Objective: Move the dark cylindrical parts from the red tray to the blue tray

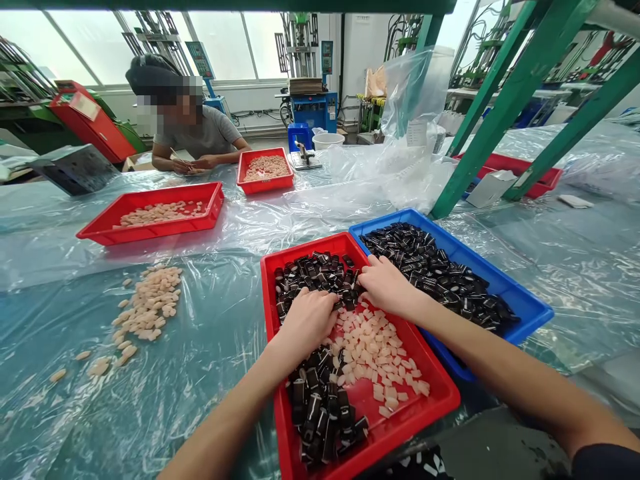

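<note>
Black moulded pieces (320, 277) with pale bands lie directly under the fingers of both hands. The fingers (327, 300) of the left hand (307, 323) are curled down onto the near edge of the upper heap, while the fingers (370, 280) of the right hand (387, 287) are laid over its right edge, loosely spread. Neither hand is tightly clenched, but whether any piece is grasped cannot be told, as the fingertips are sunk among the pieces.

That heap is held in the upper part of a red plastic tray (423, 427) at lower centre. A second black heap (320, 407) is placed in the tray's lower part, below the left wrist. Pale pink pieces (375, 353) are gathered between the two heaps, just beside both hands.

A blue plastic tray (530, 313) heaped with more black pieces (435, 273) is set to the right, its near corner overlapped by the red tray. Loose pale pieces (150, 300) are scattered at left on a clear plastic sheet (75, 427) covering the table. Two further red trays (150, 230) (263, 187) of pale pieces are placed beyond, at centre left and top centre. A seated co-worker (200, 133) is seen at upper left, with both hands (193, 165) brought together at the table.
</note>
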### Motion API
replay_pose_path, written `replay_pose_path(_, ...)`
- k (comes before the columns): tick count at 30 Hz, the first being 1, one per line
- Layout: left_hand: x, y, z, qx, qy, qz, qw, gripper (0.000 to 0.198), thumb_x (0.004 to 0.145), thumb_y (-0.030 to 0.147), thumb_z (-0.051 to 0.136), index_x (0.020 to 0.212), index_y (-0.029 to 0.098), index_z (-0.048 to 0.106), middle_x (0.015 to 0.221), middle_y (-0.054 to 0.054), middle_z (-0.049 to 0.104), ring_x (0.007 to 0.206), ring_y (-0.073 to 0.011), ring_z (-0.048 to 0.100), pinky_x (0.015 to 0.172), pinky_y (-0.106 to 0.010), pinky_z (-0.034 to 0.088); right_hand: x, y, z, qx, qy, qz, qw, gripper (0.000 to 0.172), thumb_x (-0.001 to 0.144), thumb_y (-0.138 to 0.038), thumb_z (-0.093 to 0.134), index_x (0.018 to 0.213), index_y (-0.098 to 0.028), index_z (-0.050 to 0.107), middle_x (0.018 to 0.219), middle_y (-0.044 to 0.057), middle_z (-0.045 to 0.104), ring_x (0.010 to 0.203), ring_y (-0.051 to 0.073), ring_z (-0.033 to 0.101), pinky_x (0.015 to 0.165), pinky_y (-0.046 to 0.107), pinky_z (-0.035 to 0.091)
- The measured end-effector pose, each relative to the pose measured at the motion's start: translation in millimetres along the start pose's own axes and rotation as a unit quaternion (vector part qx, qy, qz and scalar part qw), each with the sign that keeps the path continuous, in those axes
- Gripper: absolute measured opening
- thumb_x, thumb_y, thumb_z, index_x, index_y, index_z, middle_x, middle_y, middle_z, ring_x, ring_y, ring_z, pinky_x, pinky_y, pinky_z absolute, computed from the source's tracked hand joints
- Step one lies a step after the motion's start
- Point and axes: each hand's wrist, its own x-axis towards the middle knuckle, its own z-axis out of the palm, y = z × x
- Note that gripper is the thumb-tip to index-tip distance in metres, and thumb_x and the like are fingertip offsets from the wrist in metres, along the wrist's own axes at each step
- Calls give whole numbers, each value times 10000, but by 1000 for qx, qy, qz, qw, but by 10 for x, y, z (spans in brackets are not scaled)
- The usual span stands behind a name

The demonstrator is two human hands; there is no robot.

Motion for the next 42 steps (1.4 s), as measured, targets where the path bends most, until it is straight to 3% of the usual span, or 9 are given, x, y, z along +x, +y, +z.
replay_pose_path(4,5,-58,-110,-121,66,5,990,219,934,235,529,1068,203,700,1012,-64,757,937,-257,690,867,-407,475,18,-55,72,-12,7,-1,1000,84,753,-53,687,741,-135,700,830,172,709,954,329,587,783,418,398)
replay_pose_path(11,-10,-146,-227,-234,177,-4,956,244,932,288,552,1091,218,724,1066,-72,703,979,-219,647,876,-365,509,20,-16,-56,105,36,-7,994,103,799,-210,668,867,-158,611,862,92,679,881,243,579,736,330,405)
replay_pose_path(16,-47,-172,-321,-261,165,-3,951,349,995,268,413,1266,231,630,1019,-64,697,857,-177,658,763,-302,518,24,-57,-78,325,68,6,943,94,864,-231,609,938,-177,585,672,-27,588,563,116,481,548,239,330)
replay_pose_path(20,-64,-186,-340,-313,165,-6,935,379,971,305,474,1337,235,542,982,-37,695,799,-159,638,718,-281,527,37,-106,-44,446,67,-6,893,149,929,-284,540,952,-163,625,660,-28,562,552,106,442,524,236,329)
replay_pose_path(23,-57,-207,-330,-356,159,-25,920,331,930,357,551,1231,223,579,820,5,657,640,-119,564,591,-237,486,43,-115,-29,512,52,-20,857,200,947,-259,491,1034,-159,641,748,-5,598,585,105,455,540,237,362)
replay_pose_path(27,-27,-246,-290,-359,152,-54,919,296,890,405,593,1099,197,619,665,37,558,575,-119,516,519,-227,445,42,-107,-15,566,30,-56,822,249,938,-247,498,1148,-176,611,807,-6,609,609,105,477,562,233,402)
replay_pose_path(30,-11,-262,-261,-333,146,-49,930,304,871,390,615,1098,188,628,726,12,610,623,-134,551,571,-246,467,41,-93,-11,585,19,-75,808,264,930,-244,516,1173,-179,595,834,-3,616,632,106,494,569,225,412)
replay_pose_path(36,-25,-231,-321,-272,103,-40,956,239,838,335,647,1016,178,678,703,11,599,630,-132,514,573,-237,400,50,-42,-21,609,-34,-71,789,223,830,-353,697,936,-161,656,690,-46,560,583,84,447,531,202,360)
replay_pose_path(42,-48,-242,-351,-373,90,-34,923,299,813,378,691,1031,174,688,644,37,535,592,-110,476,528,-211,383,51,-38,-46,684,-82,-69,722,218,834,-344,686,928,-148,671,800,0,671,608,106,574,585,232,465)
